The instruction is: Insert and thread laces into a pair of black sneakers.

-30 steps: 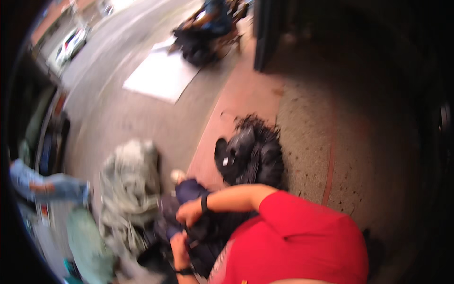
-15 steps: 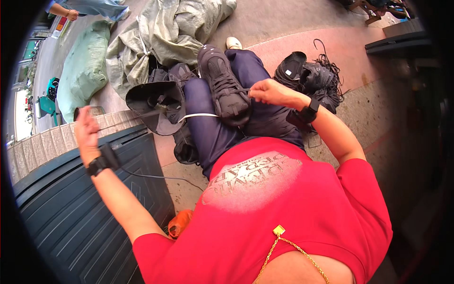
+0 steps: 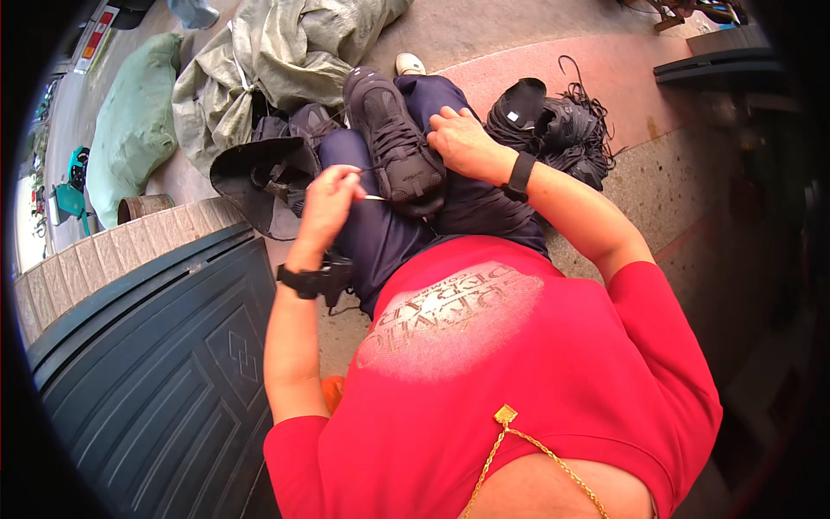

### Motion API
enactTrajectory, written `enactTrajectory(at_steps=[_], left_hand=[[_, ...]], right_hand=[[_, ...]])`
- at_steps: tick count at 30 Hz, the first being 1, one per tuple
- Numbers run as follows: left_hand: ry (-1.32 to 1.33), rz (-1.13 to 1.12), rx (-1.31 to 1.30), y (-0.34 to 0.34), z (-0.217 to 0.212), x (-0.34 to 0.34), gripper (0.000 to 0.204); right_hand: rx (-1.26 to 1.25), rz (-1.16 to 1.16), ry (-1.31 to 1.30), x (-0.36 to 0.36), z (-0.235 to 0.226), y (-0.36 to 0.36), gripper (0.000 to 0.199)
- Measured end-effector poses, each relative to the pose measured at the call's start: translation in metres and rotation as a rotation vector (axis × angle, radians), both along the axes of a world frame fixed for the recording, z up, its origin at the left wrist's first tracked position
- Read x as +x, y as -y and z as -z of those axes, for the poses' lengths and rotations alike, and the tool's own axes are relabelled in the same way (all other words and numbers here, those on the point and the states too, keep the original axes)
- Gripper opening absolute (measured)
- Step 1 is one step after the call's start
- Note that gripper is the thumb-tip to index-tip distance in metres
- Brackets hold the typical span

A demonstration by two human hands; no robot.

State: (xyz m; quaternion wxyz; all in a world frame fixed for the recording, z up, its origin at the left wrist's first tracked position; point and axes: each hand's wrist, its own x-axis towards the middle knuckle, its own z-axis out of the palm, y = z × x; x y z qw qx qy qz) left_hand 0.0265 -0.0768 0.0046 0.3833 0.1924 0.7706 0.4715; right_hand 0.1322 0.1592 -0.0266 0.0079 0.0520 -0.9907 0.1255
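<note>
A black sneaker [image 3: 386, 130] lies on my lap, its heel toward me and its toe pointing away. My left hand [image 3: 328, 206] is just left of the heel, fingers pinched on a thin dark shoelace [image 3: 372, 168] that runs to the shoe. A narrow white strip [image 3: 373, 198] shows beside those fingers; I cannot tell whether they hold it. My right hand [image 3: 469, 147] is at the sneaker's right side, fingers curled in against the laced part. Its fingertips are partly hidden, and what they grip is not visible.
Black shoes and a tangle of black laces [image 3: 566, 130] lie to the right. On the left are a curved black piece [image 3: 251, 177] and another dark shoe [image 3: 313, 121]. Grey-green sacks [image 3: 290, 65] and a pale green sack [image 3: 134, 121] lie beyond; a dark panelled cabinet [image 3: 173, 346] stands nearby.
My left hand has come in from far left to beside the heel. My right hand has shifted forward and left along the sneaker, its fingers now against the side.
</note>
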Motion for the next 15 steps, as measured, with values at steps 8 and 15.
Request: enactTrajectory(at_steps=[8, 15], left_hand=[[-0.998, 0.096, -0.237, -0.026, 0.023, 0.022, 0.009], [-1.046, 0.178, -0.311, -0.026, 0.017, 0.021, 0.010]], right_hand=[[0.461, -0.296, -0.041, -0.010, -0.016, 0.011, 0.013], [0.426, -0.290, 0.018, -0.015, -0.014, 0.004, 0.013]])
